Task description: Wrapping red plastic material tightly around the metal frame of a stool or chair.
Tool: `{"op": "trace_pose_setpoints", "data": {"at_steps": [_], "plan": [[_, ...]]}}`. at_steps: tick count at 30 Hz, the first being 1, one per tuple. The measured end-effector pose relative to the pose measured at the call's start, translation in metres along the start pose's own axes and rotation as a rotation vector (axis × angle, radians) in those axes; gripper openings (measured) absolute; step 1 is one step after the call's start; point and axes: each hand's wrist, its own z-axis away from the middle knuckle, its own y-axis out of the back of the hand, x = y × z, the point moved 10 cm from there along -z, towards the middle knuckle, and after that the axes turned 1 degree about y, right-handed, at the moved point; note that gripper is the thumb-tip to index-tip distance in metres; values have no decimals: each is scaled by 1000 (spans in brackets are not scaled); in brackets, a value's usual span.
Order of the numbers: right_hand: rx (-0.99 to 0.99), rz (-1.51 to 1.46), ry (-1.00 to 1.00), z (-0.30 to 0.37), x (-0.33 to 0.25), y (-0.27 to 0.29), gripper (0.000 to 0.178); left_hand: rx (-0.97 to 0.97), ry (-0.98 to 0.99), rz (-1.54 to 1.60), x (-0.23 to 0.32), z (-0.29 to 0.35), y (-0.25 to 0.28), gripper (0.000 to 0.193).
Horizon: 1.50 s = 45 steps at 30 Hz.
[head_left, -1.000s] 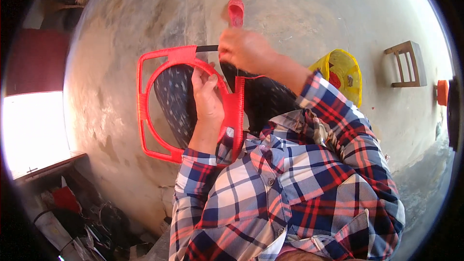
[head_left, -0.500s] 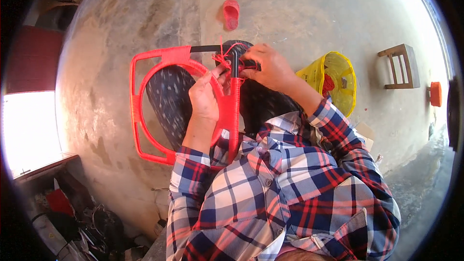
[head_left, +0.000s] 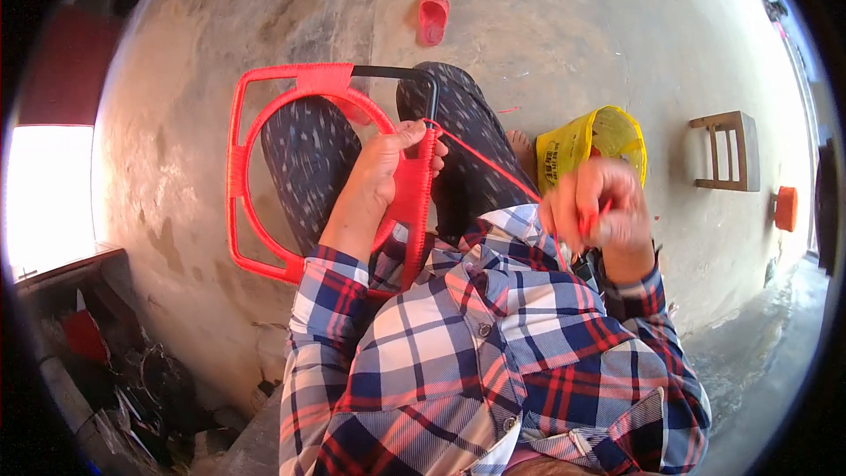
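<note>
A rectangular frame with a round inner ring lies across my lap, mostly wound in red cord. Its far right corner is bare black tube. My left hand is closed round the frame's right side, thumb on top where the winding ends. From that spot a red cord runs taut to my right hand, which is raised near my chest on the right. The right fingers are curled closed on the cord, a bit of red showing between them; motion blurs them slightly.
A yellow basket with red stuff inside stands right of my knee. Beyond my feet lies a pink-red slipper. Farther right are a wooden stool and an orange-red block. Dark clutter fills the lower left.
My right hand has moved from the frame's corner back toward my chest, drawing the cord out straight. The loose red tangle at the corner is gone. My left hand stays on the frame.
</note>
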Motion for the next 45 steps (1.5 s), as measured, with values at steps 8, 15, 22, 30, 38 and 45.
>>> {"op": "trace_pose_setpoints", "data": {"at_steps": [8,15,22,30,38,45], "plan": [[431,157,499,52,-96,52,28,1,7,37,1,0,-5,17],[307,153,332,10,-65,55,33,56,-64,35,13,2,20,16],[255,-72,441,18,-65,65,37,41,-70,20,18,4,15,18],[-482,1551,-408,-50,135,13,33,-13,-70,32,15,8,4,15],[263,895,-7,-116,83,51,56,-80,-71,52,13,11,-16,12],[238,180,-188,-115,113,55,47,-73,-59,33,13,14,-24,15]]}}
